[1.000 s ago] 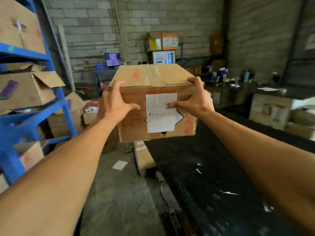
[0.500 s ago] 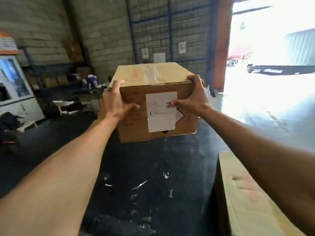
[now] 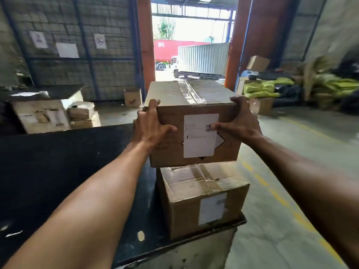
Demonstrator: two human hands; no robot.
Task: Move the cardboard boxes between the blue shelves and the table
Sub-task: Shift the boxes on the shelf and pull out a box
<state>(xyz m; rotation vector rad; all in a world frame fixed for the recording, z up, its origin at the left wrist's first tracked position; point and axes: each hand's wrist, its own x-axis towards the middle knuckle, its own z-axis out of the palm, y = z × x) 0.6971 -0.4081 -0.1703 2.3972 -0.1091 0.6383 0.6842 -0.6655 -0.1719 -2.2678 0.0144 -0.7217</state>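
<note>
You've turned since half a second ago: your box now hangs over a second box, at its 12 o'clock (touching or not, I cannot tell). That second box sits on the dark surface, at its 3 o'clock edge. Your left grip clasps the box's 9 o'clock corner, your right grip its 3 o'clock corner, thumbs on the labelled face.

Matt brown cardboard box with glossy tape and white paper label, scuffed black table
</note>
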